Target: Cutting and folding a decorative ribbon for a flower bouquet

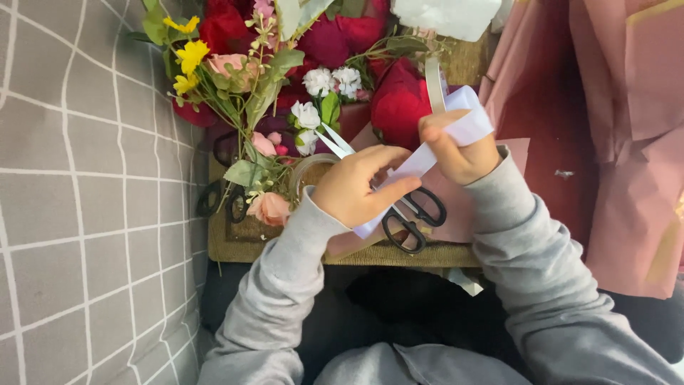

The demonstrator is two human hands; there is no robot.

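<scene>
- Both hands, left (356, 187) and right (459, 153), pinch a white ribbon (467, 128), looped but not tied.
- Scissors (399, 210) lie unused on the desk (249, 242).
- Bouquet (285, 71) is assembled, unwrapped.

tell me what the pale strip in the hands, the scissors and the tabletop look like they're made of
Pale strip: probably satin-like ribbon, smooth with a soft sheen, and it bends in loops between the left hand and right hand.
Scissors: shiny metal blades, black handle loops, likely plastic.
Tabletop: coarse tan weave, burlap-like, with a fraying edge.
</scene>
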